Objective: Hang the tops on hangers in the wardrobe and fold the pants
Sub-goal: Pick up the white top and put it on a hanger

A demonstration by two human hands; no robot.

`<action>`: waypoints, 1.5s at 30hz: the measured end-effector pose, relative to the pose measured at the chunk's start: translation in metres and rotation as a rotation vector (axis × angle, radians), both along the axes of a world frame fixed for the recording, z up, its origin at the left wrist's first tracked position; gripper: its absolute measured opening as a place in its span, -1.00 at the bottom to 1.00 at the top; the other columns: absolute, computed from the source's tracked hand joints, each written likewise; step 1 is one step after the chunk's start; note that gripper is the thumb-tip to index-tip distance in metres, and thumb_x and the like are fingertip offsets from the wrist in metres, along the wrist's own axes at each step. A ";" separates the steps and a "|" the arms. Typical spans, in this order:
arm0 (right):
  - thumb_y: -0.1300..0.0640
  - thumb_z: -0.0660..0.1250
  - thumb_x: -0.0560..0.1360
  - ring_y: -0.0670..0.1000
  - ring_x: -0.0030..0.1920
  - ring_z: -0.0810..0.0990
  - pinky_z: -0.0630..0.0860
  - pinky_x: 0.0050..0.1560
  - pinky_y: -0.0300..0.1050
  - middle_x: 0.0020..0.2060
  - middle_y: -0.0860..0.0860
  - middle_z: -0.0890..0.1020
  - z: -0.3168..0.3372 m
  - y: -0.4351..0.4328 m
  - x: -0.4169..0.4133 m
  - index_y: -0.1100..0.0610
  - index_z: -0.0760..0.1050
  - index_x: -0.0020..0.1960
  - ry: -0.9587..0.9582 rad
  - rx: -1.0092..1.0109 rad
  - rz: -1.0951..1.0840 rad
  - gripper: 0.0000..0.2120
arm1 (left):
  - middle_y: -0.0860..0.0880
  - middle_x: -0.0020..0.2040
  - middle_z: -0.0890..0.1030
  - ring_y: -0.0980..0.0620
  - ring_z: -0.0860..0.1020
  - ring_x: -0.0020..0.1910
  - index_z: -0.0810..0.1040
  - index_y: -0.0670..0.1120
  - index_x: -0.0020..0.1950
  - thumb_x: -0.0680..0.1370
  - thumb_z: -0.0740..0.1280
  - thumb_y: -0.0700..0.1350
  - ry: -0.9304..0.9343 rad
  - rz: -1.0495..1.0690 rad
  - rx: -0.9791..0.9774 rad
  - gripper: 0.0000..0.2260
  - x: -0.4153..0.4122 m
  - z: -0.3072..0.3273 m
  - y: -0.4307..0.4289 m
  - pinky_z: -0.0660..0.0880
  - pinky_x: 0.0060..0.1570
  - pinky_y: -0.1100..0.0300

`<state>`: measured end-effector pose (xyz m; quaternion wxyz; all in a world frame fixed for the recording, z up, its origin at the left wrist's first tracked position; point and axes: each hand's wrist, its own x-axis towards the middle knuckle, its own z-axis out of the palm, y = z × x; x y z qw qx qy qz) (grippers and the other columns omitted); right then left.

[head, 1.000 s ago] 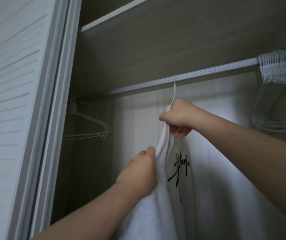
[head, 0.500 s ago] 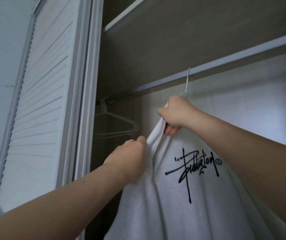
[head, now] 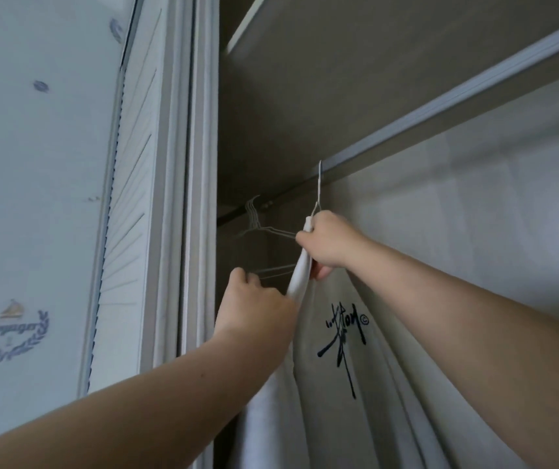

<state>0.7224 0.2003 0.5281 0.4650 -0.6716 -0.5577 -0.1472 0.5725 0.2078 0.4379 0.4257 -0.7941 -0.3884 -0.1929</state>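
Since half a second ago: print on the top is showing narrower, so the top is swinging edge-on to the camera; right hand is sitting a little lower and further left in view.

Grip: right hand [head: 327, 243] is clenching the top [head: 339, 418] at its neck, just under the hanger [head: 319, 184], fingers curling under bunched cloth. Left hand [head: 257, 309] is gripping the top's near edge lower down; its fingertips are hidden behind the hand, so how deep the hold goes cannot be told.

Location: the top is hanging inside the wardrobe, below the rail [head: 440, 110]. The hanger's hook is looking seated over the rail, though the contact itself is too small to confirm.

Step (judgement): hanging of this top is nearly finishing; both hands are dressing the shoulder and neck on the hanger.

Next move (judgement): it is calling for easing the cloth square over the hanger's arm, then letting go gently with the left hand first so the hook is not lifting off.

Orientation: long axis is running vertical, neck up at the hook, hem down and out of frame. The print [head: 342, 336] is facing right and towards the camera, obliquely.

Surroundings: spare hangers [head: 254, 220] are hanging on the rail near its left end, just beyond the hands; the louvred door [head: 129, 231] is standing left of the opening
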 end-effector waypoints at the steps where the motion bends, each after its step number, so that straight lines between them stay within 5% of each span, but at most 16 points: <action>1: 0.06 0.27 0.62 0.05 -0.45 0.66 0.56 -0.53 -0.16 -0.25 0.06 0.56 0.002 0.010 0.003 0.07 0.42 -0.19 0.005 -0.007 0.020 -0.79 | -0.04 -0.28 0.45 -0.18 0.49 0.09 0.44 -0.07 -0.10 0.56 0.37 -0.08 0.015 0.038 0.004 -0.86 0.004 0.003 0.005 0.26 0.19 -0.13; 4: 0.06 0.26 0.63 0.10 -0.34 0.66 0.63 -0.45 -0.07 -0.21 0.07 0.57 0.009 0.042 0.010 0.10 0.45 -0.12 0.036 -0.013 0.095 -0.82 | -0.05 -0.27 0.49 -0.16 0.51 0.07 0.54 -0.14 0.00 0.60 0.34 -0.07 0.041 0.156 -0.018 -0.87 0.014 0.014 0.019 0.22 0.33 -0.19; 7: 0.05 0.26 0.65 0.20 -0.20 0.68 0.69 -0.24 0.08 -0.04 0.19 0.61 0.011 0.074 0.012 0.18 0.47 0.06 0.076 -0.026 0.144 -0.82 | -0.06 -0.29 0.48 -0.08 0.38 -0.25 0.42 -0.14 -0.20 0.60 0.32 -0.08 0.078 0.230 -0.059 -0.78 0.024 0.022 0.041 0.22 0.35 -0.21; 9: 0.06 0.27 0.65 0.25 -0.19 0.68 0.68 -0.32 0.08 0.00 0.24 0.60 0.009 0.094 0.011 0.21 0.46 0.17 0.162 -0.037 0.205 -0.78 | -0.08 -0.28 0.45 -0.05 0.29 -0.33 0.35 -0.13 -0.23 0.60 0.30 -0.09 0.091 0.285 -0.090 -0.75 0.027 0.029 0.058 0.25 0.34 -0.18; 13: 0.05 0.25 0.66 0.21 -0.29 0.71 0.60 -0.51 -0.08 0.04 0.31 0.63 0.009 0.127 0.002 0.29 0.45 0.25 0.260 -0.078 0.279 -0.67 | -0.11 0.01 0.59 -0.13 0.53 -0.02 0.51 -0.16 0.04 0.64 0.24 -0.15 -0.003 0.348 -0.192 -0.90 0.033 0.031 0.097 0.30 0.16 0.29; 17: 0.05 0.27 0.64 0.26 -0.25 0.71 0.64 -0.42 0.01 0.05 0.36 0.64 0.011 0.154 -0.003 0.39 0.47 0.22 0.283 -0.071 0.323 -0.62 | -0.11 0.01 0.61 -0.14 0.56 0.04 0.53 -0.13 0.02 0.61 0.28 -0.17 0.163 0.535 -0.140 -0.94 0.041 0.031 0.104 0.38 0.23 -0.10; 19: 0.05 0.27 0.64 0.25 -0.26 0.72 0.67 -0.33 0.06 -0.03 0.34 0.67 0.011 0.161 -0.004 0.38 0.52 0.08 0.282 -0.060 0.348 -0.65 | -0.12 0.03 0.62 -0.14 0.56 0.05 0.56 -0.12 0.11 0.61 0.26 -0.19 0.165 0.581 -0.127 -0.87 0.040 0.033 0.112 0.39 0.21 -0.11; 23: -0.01 0.30 0.62 0.08 -0.48 0.67 0.59 -0.51 -0.11 -0.27 0.24 0.67 0.007 0.163 -0.002 0.33 0.55 -0.05 0.250 -0.007 0.357 -0.63 | -0.11 0.03 0.63 -0.15 0.58 0.04 0.58 -0.10 0.12 0.61 0.26 -0.17 0.161 0.582 -0.078 -0.85 0.041 0.030 0.120 0.41 0.18 -0.12; 27: -0.16 0.22 0.63 0.10 -0.07 0.71 0.68 -0.05 0.08 -0.04 0.13 0.69 -0.002 0.148 0.011 0.18 0.57 0.18 0.143 0.041 0.329 -0.58 | -0.12 -0.01 0.63 -0.16 0.58 0.01 0.58 -0.11 0.06 0.60 0.29 -0.13 0.145 0.535 -0.048 -0.89 0.040 0.028 0.109 0.39 0.22 -0.14; 32: -0.31 0.05 0.63 0.13 0.52 0.30 0.28 0.43 0.02 0.55 0.02 0.30 -0.023 0.111 0.021 -0.12 0.12 0.60 0.029 0.116 0.310 -0.40 | -0.22 0.12 0.59 -0.31 0.46 0.27 0.56 -0.13 0.21 0.54 0.40 0.08 0.224 0.512 0.035 -0.64 0.030 0.019 0.074 0.21 0.35 -0.35; 38: -0.46 -0.17 0.55 0.03 0.61 -0.22 -0.13 0.54 0.29 0.62 -0.21 -0.12 -0.040 0.050 0.005 -0.36 -0.21 0.55 -0.182 0.153 0.071 -0.38 | -0.23 0.59 0.22 -0.36 -0.01 0.58 0.24 -0.12 0.59 0.61 0.17 0.27 0.252 0.223 0.203 -0.33 -0.024 -0.002 0.019 -0.29 0.40 -0.47; 45: -0.48 -0.27 0.51 -0.06 0.58 -0.35 -0.27 0.50 0.28 0.59 -0.23 -0.27 -0.047 -0.019 -0.083 -0.35 -0.33 0.54 -0.339 0.276 0.038 -0.35 | -0.19 0.58 -0.41 -0.31 -0.54 0.46 -0.29 -0.06 0.63 0.62 -0.18 0.37 0.201 0.067 0.266 -0.26 -0.152 -0.013 -0.034 -0.59 0.26 -0.39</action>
